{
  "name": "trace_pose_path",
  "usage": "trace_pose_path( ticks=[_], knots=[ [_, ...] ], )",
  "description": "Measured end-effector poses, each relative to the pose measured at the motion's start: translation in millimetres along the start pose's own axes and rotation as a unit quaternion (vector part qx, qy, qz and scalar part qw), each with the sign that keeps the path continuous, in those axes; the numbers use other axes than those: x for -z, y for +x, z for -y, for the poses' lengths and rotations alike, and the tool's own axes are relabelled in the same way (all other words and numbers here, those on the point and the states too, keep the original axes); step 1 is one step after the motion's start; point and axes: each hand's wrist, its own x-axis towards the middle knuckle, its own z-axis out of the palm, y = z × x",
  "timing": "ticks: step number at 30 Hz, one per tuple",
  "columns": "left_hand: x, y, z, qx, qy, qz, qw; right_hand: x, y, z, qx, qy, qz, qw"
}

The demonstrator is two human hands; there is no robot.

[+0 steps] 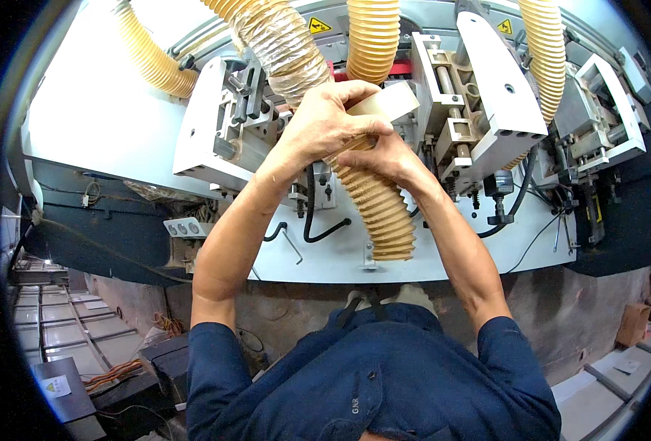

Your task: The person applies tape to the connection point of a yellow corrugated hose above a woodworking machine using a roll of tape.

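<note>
L hand: our left hand (324,121) is curled shut over the top of the tape roll (385,103), fingers wrapped down onto the hose.
R hand: our right hand (385,156) sits just below, fingers pinched closed on the hose wall; whether it has a tape end we can't tell.
Roll: pale, wide, up against the ribbed yellow hose (375,206), at its upper part, between both hands.
Hose axis: runs down and slightly right from the hands to its open end near the machine's lower edge (325,275).
Nearer hand: L, it's on the roll already.
Room: tight above, w/ a clear-wrapped hose (281,44) to the left and a white bracket (498,95) to the right; free space only below, along the hose.
</note>
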Motion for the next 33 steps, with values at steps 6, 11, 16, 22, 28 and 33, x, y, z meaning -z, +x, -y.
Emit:
trace_pose_path(
  ticks=[6, 11, 16, 22, 28, 33],
  knots=[
    [-7.3, 3.2, 8.9, 0.007, -0.109, -0.033, 0.993, 7.2, 4.5, -28.5, -0.005, -0.013, -0.008, 1.0],
    [-19.8, -7.2, 8.8, -0.083, 0.125, -0.109, 0.983, -16.8, 0.6, -10.3, -0.037, 0.031, -0.051, 0.998],
    [-32.6, -66.9, 67.7, 0.004, -0.186, -0.475, 0.86, -5.8, 6.3, -23.9, 0.011, 0.026, -0.049, 0.998],
    [-63.4, -59.6, 100.3, 0.05, -0.524, -0.239, 0.816, -18.0, -7.3, -16.6, 0.019, 0.022, -0.051, 0.998],
    [-65.2, -63.0, 96.5, 0.073, -0.569, -0.265, 0.775, -20.0, -28.8, 20.3, -0.042, -0.285, -0.145, 0.947],
    [-57.5, -64.6, 98.7, 0.062, -0.554, -0.252, 0.791, -23.8, -33.6, 35.7, 0.082, -0.322, -0.249, 0.91]
  ],
)
